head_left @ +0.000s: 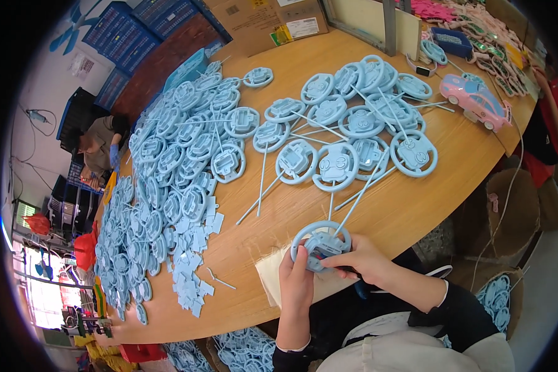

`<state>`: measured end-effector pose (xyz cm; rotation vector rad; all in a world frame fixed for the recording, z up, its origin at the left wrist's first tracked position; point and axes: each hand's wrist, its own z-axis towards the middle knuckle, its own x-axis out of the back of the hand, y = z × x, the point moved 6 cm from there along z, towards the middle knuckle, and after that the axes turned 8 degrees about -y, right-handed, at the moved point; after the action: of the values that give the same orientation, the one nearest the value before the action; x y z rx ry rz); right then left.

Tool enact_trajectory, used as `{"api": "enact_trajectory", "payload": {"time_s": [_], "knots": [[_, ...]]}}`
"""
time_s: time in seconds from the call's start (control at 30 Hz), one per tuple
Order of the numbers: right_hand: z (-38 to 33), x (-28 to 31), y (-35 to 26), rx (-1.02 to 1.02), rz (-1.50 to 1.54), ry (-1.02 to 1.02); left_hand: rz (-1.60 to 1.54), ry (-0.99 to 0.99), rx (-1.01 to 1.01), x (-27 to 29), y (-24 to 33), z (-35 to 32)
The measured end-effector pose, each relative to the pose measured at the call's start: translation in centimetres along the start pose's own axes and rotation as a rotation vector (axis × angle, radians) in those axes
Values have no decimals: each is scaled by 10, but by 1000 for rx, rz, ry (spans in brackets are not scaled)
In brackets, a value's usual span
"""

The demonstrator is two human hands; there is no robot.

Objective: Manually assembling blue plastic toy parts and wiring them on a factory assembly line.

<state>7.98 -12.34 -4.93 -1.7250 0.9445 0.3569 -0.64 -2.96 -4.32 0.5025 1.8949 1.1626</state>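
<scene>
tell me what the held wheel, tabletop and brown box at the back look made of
Wheel: likely hard plastic; smooth, moulded-looking. Tabletop: wood or wood-look laminate; grain-like streaks, soft sheen. Box: probably cardboard; matt brown, stiff flat sides.

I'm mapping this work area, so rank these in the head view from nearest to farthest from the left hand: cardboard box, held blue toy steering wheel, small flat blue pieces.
1. Blue toy steering wheel: in the left hand itself.
2. Small flat blue pieces: on the table, to the left.
3. Cardboard box: at the table's far edge.
</scene>
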Motion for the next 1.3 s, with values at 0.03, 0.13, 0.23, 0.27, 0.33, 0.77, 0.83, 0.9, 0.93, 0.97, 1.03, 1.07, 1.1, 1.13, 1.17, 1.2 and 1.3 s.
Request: {"api": "enact_trajectory", "payload": {"time_s": [0.03, 0.13, 0.23, 0.27, 0.33, 0.77, 0.83, 0.9, 0.93, 0.97, 1.03, 1.07, 1.1, 1.13, 1.17, 1.2, 1.3], "knots": [[0, 1, 0, 1, 3, 5, 0, -3, 5, -1, 0, -1], [0, 0, 0, -16, 36, -18, -60, 45, 19, -3, 0, -2], [1, 1, 0, -28, 33, -30, -15, 57, -35, -4, 0, -2], [2, 1, 1, -22, 41, -34, 60, 79, -52, -1, 0, -2], [2, 2, 0, -13, 49, -35, 135, 96, -67, -1, 2, 0], [-1, 6, -3, -78, 64, -92, 252, 91, -98, -8, 7, 3], [1, 7, 0, -57, 73, -81, 273, 146, -146, -8, 9, 1], [5, 5, 8, -57, 90, -146, 292, 171, -194, -10, 12, -1], [6, 6, 8, -45, 84, -126, 280, 149, -191, -10, 10, 0], [5, 6, 9, -43, 104, -137, 285, 168, -207, -9, 10, -1], [4, 6, 8, -48, 113, -142, 286, 176, -229, -15, 13, -1], [3, 8, 8, -44, 109, -135, 281, 169, -230, -18, 11, 0], [3, 9, 8, -44, 108, -137, 266, 166, -238, -19, 11, 0], [4, 9, 9, -47, 109, -143, 253, 167, -246, -19, 10, 0], [3, 9, 8, -46, 108, -143, 252, 167, -247, -20, 11, -1], [2, 9, 7, -47, 119, -140, 251, 161, -253, -22, 11, -1], [0, 5, 4, -39, 127, -135, 251, 167, -263, -21, 12, -1]]}}
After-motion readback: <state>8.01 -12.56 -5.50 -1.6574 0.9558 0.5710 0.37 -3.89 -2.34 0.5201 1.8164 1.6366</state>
